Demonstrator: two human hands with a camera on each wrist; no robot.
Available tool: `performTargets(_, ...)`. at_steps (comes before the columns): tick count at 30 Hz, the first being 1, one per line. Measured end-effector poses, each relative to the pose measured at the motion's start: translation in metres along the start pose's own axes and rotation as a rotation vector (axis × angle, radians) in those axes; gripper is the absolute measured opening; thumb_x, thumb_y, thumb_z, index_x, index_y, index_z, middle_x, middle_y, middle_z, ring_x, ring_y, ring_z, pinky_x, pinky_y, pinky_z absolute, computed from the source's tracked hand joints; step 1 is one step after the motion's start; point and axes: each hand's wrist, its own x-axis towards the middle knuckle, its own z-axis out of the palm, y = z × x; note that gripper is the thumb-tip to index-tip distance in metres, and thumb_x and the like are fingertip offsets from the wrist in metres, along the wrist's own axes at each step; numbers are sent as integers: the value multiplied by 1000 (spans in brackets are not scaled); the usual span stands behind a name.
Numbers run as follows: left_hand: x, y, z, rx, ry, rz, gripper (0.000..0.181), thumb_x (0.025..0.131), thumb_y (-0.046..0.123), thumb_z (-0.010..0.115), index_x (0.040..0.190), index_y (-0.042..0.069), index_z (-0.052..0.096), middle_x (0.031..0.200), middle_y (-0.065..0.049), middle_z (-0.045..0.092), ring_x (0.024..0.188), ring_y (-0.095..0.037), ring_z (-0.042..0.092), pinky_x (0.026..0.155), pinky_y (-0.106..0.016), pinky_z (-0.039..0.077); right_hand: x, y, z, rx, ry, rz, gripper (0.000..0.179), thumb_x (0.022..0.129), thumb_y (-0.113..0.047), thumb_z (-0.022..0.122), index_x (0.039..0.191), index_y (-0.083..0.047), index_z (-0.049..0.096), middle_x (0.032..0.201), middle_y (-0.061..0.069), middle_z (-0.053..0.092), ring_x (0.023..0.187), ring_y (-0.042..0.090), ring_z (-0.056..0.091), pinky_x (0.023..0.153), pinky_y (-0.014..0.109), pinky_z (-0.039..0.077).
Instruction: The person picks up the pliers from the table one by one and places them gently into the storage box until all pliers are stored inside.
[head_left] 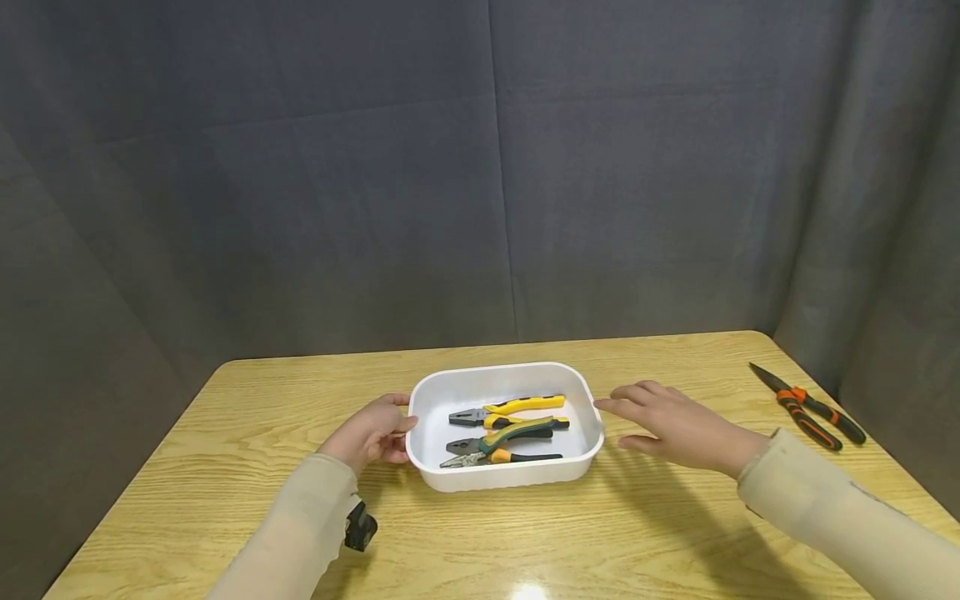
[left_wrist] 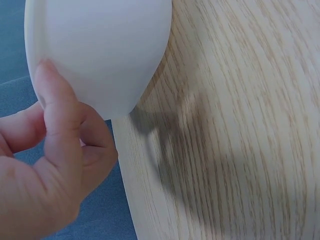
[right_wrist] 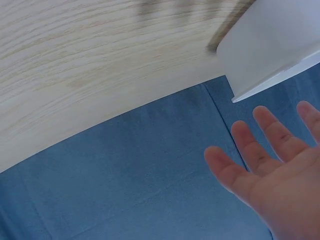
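Observation:
A white plastic tray (head_left: 500, 477) is at the middle of the table. Inside it lie yellow-and-black combination pliers (head_left: 525, 405), green-handled pliers (head_left: 517, 432) and pliers with an orange-and-black handle (head_left: 528, 457). My left hand (head_left: 375, 431) pinches the tray's left rim, thumb on top. In the left wrist view, the thumb (left_wrist: 57, 95) presses near the rim of the tray (left_wrist: 105, 45). At the opposite end, my right hand (head_left: 667, 425) is held with fingers spread, fingertips right at the right rim. The right wrist view shows these fingers (right_wrist: 277, 132) extended beside the tray (right_wrist: 270, 45).
Long-nose pliers with red-and-black handles (head_left: 806, 408) lie near the right edge of the wooden table (head_left: 247, 433). Behind the table hangs a dark grey curtain (head_left: 375, 208), which also runs along both sides. A small black device (head_left: 361, 527) is attached at the left wrist.

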Motion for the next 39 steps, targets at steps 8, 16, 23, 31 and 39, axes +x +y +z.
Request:
performTargets(8,1,0,0,1,-6,7,44,101,0,45,143,2,32,88,-15,49,57,-15,51,45,-18,51,-8,2,-2,-5,-12,44,50,86,-20,74,132,-7,58,120,11,60,108,32,55,86,52,51)
performTargets(16,2,-1,0,1,-7,4,43,101,1,44,142,3,32,89,-15,48,57,-15,50,45,-18,50,-16,6,-2,1,21,61,49,86,-19,74,131,-6,59,121,12,60,109,33,56,86,55,50)
performTargets(23,1,1,0,0,-6,0,43,101,1,45,142,3,32,89,-15,48,58,-15,50,45,-18,50,-22,10,-4,-4,32,78,51,85,-17,75,132,-7,58,121,12,60,109,33,56,87,54,50)
performTargets(31,3,-1,0,-2,-8,8,42,101,0,45,141,3,32,89,-15,47,57,-15,49,45,-18,50,-33,15,-6,-21,10,128,51,87,-19,74,133,-6,57,121,14,59,108,36,56,84,57,50)
performTargets(39,4,-2,-1,-5,-10,14,43,100,0,45,142,2,32,86,-14,48,56,-14,49,45,-18,50,-43,22,-5,-59,32,151,53,85,-19,75,133,-7,57,121,15,59,108,37,56,83,58,49)
